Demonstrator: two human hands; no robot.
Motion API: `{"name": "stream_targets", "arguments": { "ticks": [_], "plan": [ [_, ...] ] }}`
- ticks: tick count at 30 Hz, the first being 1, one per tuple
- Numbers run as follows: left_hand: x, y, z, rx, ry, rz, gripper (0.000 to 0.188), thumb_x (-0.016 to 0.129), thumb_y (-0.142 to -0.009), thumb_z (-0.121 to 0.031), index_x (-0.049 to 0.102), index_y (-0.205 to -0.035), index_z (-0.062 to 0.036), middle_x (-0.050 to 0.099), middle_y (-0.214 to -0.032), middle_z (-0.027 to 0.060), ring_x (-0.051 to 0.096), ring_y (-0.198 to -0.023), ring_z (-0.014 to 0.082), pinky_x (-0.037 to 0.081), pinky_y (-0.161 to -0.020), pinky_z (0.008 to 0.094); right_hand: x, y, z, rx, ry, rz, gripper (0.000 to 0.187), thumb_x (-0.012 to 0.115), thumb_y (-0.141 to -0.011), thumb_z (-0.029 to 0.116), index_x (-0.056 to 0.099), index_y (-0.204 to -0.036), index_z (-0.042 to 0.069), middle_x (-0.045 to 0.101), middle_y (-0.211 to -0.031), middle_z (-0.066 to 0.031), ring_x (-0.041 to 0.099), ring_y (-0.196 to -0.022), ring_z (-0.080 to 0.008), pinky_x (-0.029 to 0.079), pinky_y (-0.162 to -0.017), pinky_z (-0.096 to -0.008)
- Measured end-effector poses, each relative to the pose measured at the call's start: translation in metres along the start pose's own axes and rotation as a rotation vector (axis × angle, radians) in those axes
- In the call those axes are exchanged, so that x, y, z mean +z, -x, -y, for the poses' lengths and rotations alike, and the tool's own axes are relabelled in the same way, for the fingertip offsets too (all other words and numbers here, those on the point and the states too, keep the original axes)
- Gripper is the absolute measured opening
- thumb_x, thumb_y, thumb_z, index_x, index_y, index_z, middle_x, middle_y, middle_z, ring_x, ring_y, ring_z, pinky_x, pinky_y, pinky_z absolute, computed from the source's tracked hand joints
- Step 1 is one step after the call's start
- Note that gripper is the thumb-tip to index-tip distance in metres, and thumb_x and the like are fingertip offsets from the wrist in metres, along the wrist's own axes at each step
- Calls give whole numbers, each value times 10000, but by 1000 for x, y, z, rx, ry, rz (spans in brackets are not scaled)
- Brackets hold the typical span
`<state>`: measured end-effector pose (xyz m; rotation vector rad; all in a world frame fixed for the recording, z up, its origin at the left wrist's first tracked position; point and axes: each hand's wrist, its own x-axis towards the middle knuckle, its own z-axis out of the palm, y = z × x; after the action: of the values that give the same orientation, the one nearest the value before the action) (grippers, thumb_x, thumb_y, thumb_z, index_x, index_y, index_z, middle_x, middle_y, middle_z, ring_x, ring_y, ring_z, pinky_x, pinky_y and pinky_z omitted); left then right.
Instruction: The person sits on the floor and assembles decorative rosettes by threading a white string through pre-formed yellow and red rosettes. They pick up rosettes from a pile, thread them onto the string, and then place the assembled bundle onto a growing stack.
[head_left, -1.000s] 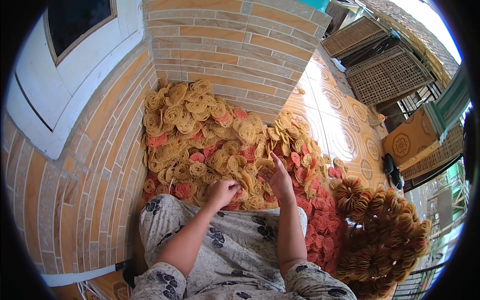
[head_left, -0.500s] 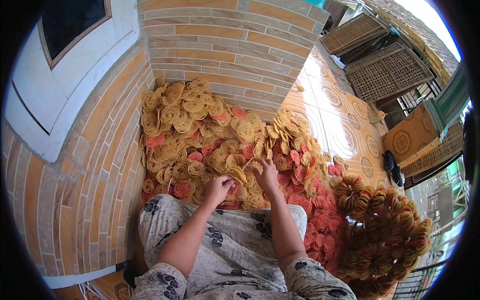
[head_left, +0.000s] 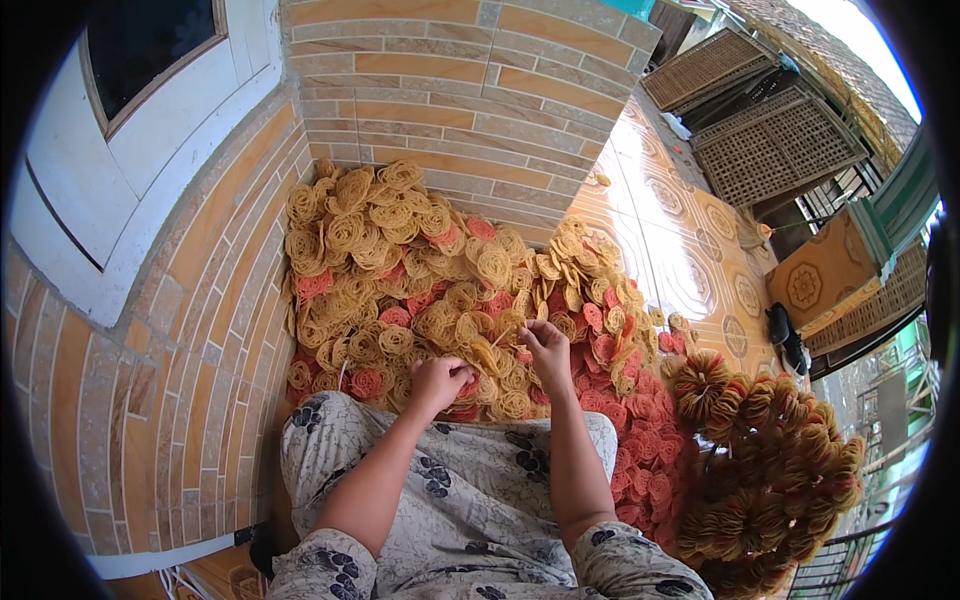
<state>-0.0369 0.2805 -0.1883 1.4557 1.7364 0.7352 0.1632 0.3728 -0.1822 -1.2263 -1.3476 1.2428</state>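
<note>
A heap of yellow coiled crackers (head_left: 345, 230), thin lacy discs, lies before my knees with red ones (head_left: 367, 382) mixed in. Over its near edge, my left hand (head_left: 440, 388) is closed in a pinch beside a few yellow crackers (head_left: 484, 354) that lean together. What its fingertips grip is too small to make out. Slightly farther off and to the right, my right hand (head_left: 547, 352) has thumb and forefinger pinched at the edge of a yellow cracker (head_left: 508, 326). The two hands are apart.
Red crackers (head_left: 640, 455) spread along my right side. Beyond them stand strung bundles of brown-yellow crackers (head_left: 770, 470). Tiled walls (head_left: 430, 100) close off the left and far sides. Woven racks (head_left: 780, 140) and dark footwear (head_left: 787, 335) are at the right.
My right hand has moved slightly right and nearer, away from the leaning crackers, and its fingers are pinched closer together. The left hand has shifted only a little.
</note>
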Motion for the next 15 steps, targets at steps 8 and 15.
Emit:
{"name": "stream_targets", "arguments": {
  "ticks": [8, 15],
  "plan": [
    [1, 0, 0, 62, -4, -36, 250, 612, -898, -369, 748, -912, -159, 723, -757, -15, 660, -699, 193, 346, -903, 392, 1, 3, 8, -50, 226, 37, 181, 654, -921, 130, 633, -1006, -28, 666, -843, -25, 601, -798, -77, 488, -733, -250],
    [3, 0, 0, 33, 21, -28, 259, 607, -902, -375, 742, -915, -154, 725, -768, -11, 664, -721, 191, 343, -907, 401, -3, -15, -19, -303, 925, -117, 327, 716, -830, 288, 653, -1040, 45, 655, -900, -152, 615, -926, -291, 482, -837, -404]
  ]
}}
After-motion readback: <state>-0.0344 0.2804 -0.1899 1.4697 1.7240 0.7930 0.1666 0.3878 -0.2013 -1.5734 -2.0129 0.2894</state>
